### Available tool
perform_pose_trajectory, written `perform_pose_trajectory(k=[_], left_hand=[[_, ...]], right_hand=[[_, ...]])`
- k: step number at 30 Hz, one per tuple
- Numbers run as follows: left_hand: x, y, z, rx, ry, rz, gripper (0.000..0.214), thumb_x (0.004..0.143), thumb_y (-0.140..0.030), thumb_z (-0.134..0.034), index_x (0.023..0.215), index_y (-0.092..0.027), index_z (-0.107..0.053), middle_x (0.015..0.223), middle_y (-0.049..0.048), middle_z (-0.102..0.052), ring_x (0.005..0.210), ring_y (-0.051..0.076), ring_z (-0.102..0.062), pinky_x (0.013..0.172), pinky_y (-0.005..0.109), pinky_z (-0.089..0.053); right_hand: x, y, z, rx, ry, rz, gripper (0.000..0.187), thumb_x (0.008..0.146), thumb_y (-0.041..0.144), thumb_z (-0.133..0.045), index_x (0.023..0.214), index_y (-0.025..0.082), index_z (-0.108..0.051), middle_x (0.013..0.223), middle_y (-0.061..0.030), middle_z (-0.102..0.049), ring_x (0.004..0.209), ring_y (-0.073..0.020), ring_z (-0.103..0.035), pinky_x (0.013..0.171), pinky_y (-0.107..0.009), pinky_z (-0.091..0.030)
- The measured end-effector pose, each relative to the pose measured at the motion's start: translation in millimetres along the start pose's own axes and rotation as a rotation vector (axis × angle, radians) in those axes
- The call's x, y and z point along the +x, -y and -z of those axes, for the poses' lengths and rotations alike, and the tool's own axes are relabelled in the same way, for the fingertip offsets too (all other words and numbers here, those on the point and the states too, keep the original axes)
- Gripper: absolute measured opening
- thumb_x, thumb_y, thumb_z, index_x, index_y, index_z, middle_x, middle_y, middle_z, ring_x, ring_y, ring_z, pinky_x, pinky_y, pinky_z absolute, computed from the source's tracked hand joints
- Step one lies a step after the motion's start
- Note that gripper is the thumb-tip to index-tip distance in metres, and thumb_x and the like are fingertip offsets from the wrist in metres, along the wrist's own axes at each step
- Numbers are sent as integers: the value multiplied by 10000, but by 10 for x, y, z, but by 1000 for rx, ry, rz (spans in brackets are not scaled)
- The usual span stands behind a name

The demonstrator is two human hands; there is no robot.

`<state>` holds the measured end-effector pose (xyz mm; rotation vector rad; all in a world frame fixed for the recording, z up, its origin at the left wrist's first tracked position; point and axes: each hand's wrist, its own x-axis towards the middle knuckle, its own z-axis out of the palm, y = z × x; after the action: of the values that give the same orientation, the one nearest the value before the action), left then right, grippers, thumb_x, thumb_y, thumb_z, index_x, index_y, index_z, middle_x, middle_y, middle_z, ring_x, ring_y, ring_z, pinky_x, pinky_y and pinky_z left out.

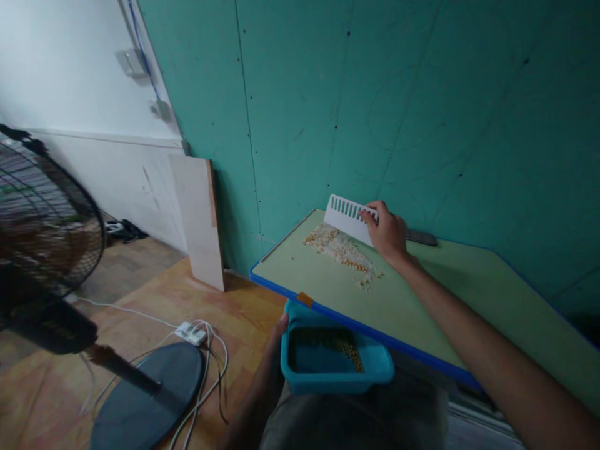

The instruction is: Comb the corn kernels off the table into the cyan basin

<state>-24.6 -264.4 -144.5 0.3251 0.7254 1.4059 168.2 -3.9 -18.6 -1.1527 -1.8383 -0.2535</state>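
My right hand grips a white slotted plastic scraper by its right end, its long lower edge resting on the table. In front of the scraper lies a strip of mixed pale grains and yellow beans, with a few strays around it. Below the table's front edge, my left hand holds the left side of a blue plastic tub. Some yellow beans lie inside the tub, toward its right. Most of the left hand's fingers are hidden behind the tub.
The pale green table has a blue edge and stands against a green wall. A dark flat object lies at its back. To the left are a standing fan, a power strip with cables and a leaning board.
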Motion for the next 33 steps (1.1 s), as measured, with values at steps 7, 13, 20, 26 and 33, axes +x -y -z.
perform_pose_trajectory(k=[7,13,20,26,33], left_hand=[[118,37,131,-45,-17,0,655,878,-544,-626,1425,-186,-579,1305,121,-730,1290,369,-610,1181,524,-371],[81,42,114,-40,-32,5,637,875,-539,-629,1426,-221,-582,1284,119,-742,1282,390,-611,1173,559,-372],[91,23,121,-41,-46,37,668,864,-540,-640,1457,-245,-553,1351,112,-701,1321,398,-572,1182,541,-372],[23,26,37,-45,-11,46,711,891,-551,-602,1506,-214,-484,1398,127,-668,1324,383,-573,1195,522,-353],[374,-33,135,-44,-2,28,574,894,-507,-634,1383,-211,-597,1417,126,-648,1335,365,-560,1162,563,-373]], right_hand=[[298,-115,-245,-132,5,-62,293,992,426,-478,1102,218,-653,901,-117,-756,730,-240,-633,605,-311,-313],[434,-370,-388,-189,46,-106,284,996,391,-469,1118,203,-644,942,-148,-744,751,-249,-614,632,-319,-294],[597,-723,-603,-41,-16,-41,258,941,369,-521,1032,189,-682,938,-134,-752,766,-247,-621,679,-325,-369],[801,-917,-794,231,-119,-104,348,852,482,-602,912,169,-742,887,-106,-765,783,-243,-662,717,-321,-462],[927,-1150,-1193,428,-101,-235,395,730,527,-725,873,166,-798,921,-118,-789,854,-293,-716,750,-362,-529]])
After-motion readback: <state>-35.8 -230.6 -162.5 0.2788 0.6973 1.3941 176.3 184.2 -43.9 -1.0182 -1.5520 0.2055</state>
